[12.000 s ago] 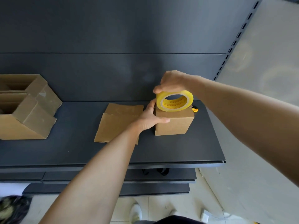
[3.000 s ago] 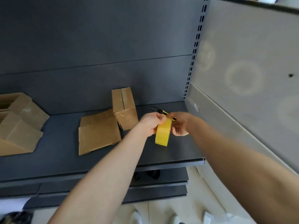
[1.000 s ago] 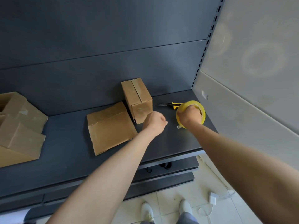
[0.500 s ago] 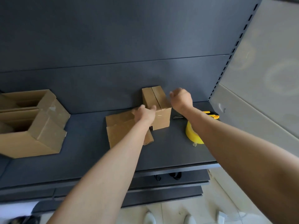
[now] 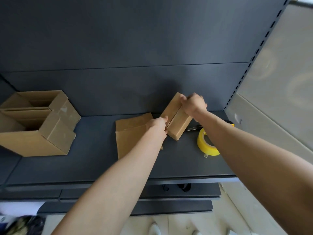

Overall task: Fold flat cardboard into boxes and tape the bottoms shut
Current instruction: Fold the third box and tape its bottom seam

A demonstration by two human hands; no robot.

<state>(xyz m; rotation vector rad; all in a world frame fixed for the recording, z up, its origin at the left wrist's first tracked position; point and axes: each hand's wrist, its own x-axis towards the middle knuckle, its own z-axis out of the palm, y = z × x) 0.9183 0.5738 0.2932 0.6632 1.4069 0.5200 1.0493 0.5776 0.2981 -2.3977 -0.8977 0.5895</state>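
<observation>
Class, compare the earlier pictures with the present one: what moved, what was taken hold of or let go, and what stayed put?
The right grip let go of the yellow roll of tape, which now lies on the dark shelf, and moved left onto the small brown cardboard box. The left grip now holds that box's left side. The flat cardboard sheets and open finished boxes stayed put.

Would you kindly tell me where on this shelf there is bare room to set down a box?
Bare shelf lies between the open boxes and the flat cardboard, and along the front edge. The right end is crowded: small box, knife, tape roll, left hand and right hand.
</observation>
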